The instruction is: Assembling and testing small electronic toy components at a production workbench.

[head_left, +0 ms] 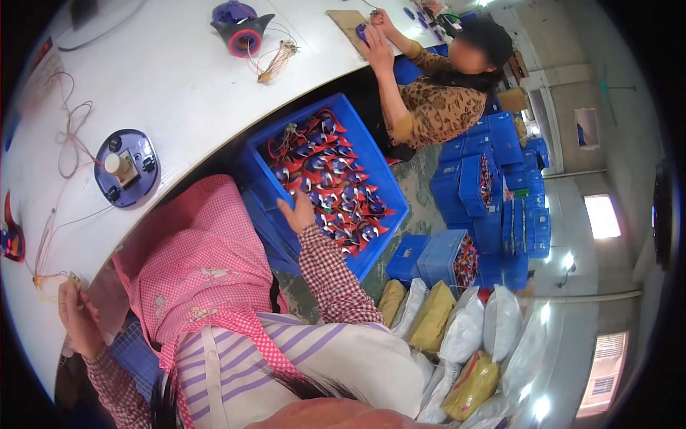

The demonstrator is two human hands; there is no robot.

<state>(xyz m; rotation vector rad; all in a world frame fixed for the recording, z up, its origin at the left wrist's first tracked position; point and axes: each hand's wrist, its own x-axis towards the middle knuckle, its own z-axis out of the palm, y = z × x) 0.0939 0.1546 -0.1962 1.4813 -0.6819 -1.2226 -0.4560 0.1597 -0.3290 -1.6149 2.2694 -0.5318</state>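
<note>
My left hand (80, 318) is at the near edge of the white table, fingers closed around the end of a small wired piece (51, 280); my fingers hide part of it. Thin wires run from there across the tabletop. My right hand (300, 213) is stretched out at the near side of a blue crate (389, 214), thumb and fingers apart, holding nothing that I can see. Rows of red, white and purple plastic parts (336, 175) fill the crate. Nearest on the table lies a round purple housing (127, 168) with a white cylinder at its middle and wires attached.
A black and purple housing (244, 36) with loose wires lies farther along the white table (186, 79). A red and black part (11, 232) is at the left. Across the crate, another person (443, 100) handles a purple part. Stacked blue crates (457, 182) and sacks (464, 325) stand at right.
</note>
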